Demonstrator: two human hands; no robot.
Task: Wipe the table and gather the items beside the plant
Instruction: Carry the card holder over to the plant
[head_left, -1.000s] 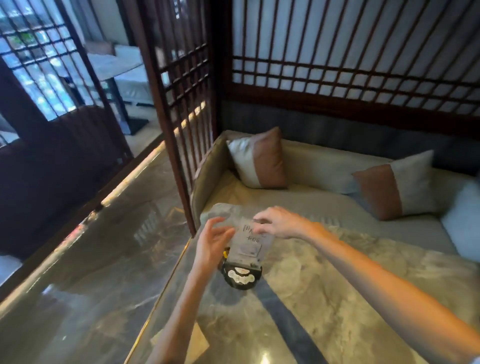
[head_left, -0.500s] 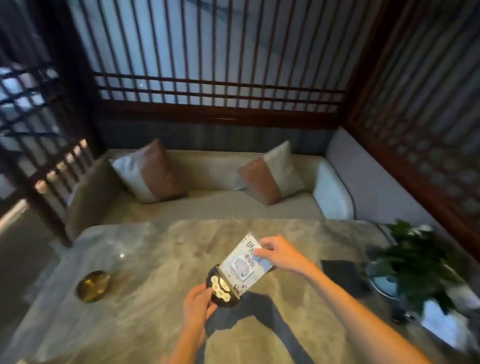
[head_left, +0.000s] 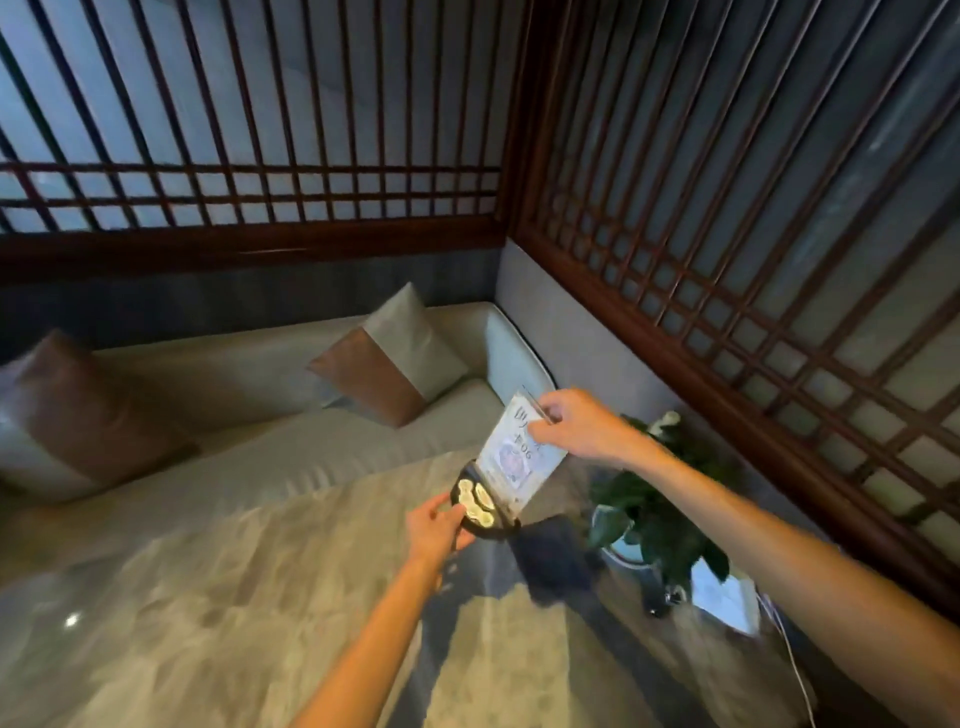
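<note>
The clear acrylic table sign with a printed card inside and a round black base decorated with pale shapes (head_left: 501, 475) is held above the far right part of the polished grey-veined marble table (head_left: 218, 597), toward two o'clock from the table's middle and just to the nine o'clock side of the leafy green potted plant (head_left: 649, 499). The right hand (head_left: 576, 426) pinches the top edge of the clear panel between thumb and fingers, while the left hand (head_left: 436, 530) cups the black base from below and at its seven o'clock side, fingers curled around the rim. I would judge the sign top-light and bottom-heavy: the panel looks thin, stiff and smooth, likely slippery and prone to scratching or snapping if levered, so the weight is best carried at the base, with the upper pinch only steadying it. It tilts now, its top leaning toward one o'clock. A dark flat mat-like item (head_left: 550, 558) lies on the table beside the plant, and a pale blurred object (head_left: 724, 592) sits at the plant's five o'clock; what it is I cannot tell. The tabletop is glossy and reflective, so a set-down base might slide. Beyond, at twelve o'clock, runs a beige cushioned bench (head_left: 249, 415) with brown-and-grey pillows (head_left: 387, 358), enclosed by dark wooden lattice screens (head_left: 727, 218).
</note>
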